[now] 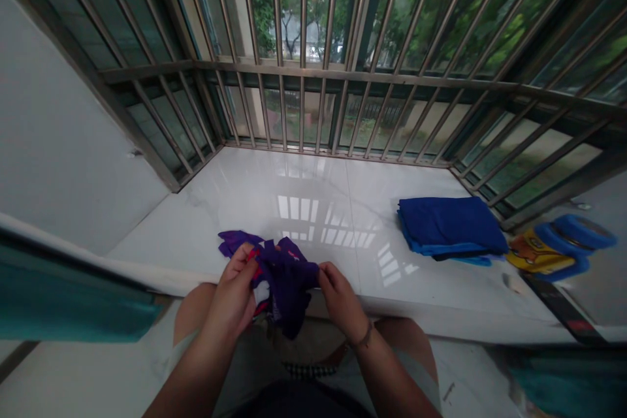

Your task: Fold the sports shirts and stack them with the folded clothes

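Left hand: here it is, the left hand (238, 290) reaching forward and angled inward, fingers curled nearly closed, pinching a bunched edge of the purple cloth (289, 284).
Right hand: in from the other side comes the right hand (340, 294), thumb and fingertips drawn together on the cloth's outer corner, a bracelet (365, 334) at the wrist.
Purple cloth: right between the two hands, at the near edge of the sill (313, 176), lower folds drooping below the fingers; crumpled, deep purple, red and pale patches showing beside the left hand, a purple flap poking out past it.
Blue cloth: folded blue cloth (448, 225) lies well right of the right hand, a jar (548, 251) beyond.
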A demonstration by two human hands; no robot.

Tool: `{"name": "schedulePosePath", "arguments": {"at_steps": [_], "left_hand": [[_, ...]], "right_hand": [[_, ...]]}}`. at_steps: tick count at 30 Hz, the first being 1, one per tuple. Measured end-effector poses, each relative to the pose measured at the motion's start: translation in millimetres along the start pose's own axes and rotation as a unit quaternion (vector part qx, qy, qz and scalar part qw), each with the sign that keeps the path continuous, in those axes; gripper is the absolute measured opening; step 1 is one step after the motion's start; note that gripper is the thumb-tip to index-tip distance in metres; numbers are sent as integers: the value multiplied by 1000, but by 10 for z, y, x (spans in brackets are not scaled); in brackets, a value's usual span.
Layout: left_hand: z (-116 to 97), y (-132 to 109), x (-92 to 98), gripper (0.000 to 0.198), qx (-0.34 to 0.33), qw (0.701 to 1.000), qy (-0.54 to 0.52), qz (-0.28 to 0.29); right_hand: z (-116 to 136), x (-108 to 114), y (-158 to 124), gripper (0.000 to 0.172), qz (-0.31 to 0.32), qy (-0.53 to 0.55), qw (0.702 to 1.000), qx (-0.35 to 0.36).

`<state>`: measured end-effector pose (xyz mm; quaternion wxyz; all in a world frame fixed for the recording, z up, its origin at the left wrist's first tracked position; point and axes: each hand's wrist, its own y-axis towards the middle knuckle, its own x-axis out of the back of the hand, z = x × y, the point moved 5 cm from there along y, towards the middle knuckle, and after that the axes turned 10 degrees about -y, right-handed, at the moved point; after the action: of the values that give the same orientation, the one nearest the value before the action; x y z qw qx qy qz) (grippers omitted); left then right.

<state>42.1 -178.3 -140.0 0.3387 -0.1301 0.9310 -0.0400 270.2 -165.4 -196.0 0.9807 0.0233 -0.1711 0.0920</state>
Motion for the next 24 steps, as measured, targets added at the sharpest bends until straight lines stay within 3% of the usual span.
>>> {"name": "schedulePosePath", "arguments": {"at_steps": [3,7,10,13,16,19,21,24], "left_hand": [[-10,36,-23,43,27,999,-36,-26],[23,28,-86,54,49,997,-54,-20],[-39,-36,-131,54,48,998,-49,-2],[-182,-67,-240,52,50,995,-60,58],[-306,110,-434,53,40,991,-51,118],[-306,582,-596,53,-3,996,8,91],[-242,933,-641,50,-43,992,116,40],[-102,1219,-622,36,-116,935,336,-14]], "right_hand": [[118,173,-41,44,-48,126,990,-31],[372,435,-100,47,-113,279,950,-83],[658,726,-207,43,-139,317,932,-105],[1011,1050,-276,38,-101,284,950,-87],[1286,1382,-93,40,-66,183,981,-30],[1321,1720,386,39,-141,-51,988,42],[1151,1851,726,30,-204,-253,946,18],[668,1796,1008,23,-181,-464,864,-70]]}}
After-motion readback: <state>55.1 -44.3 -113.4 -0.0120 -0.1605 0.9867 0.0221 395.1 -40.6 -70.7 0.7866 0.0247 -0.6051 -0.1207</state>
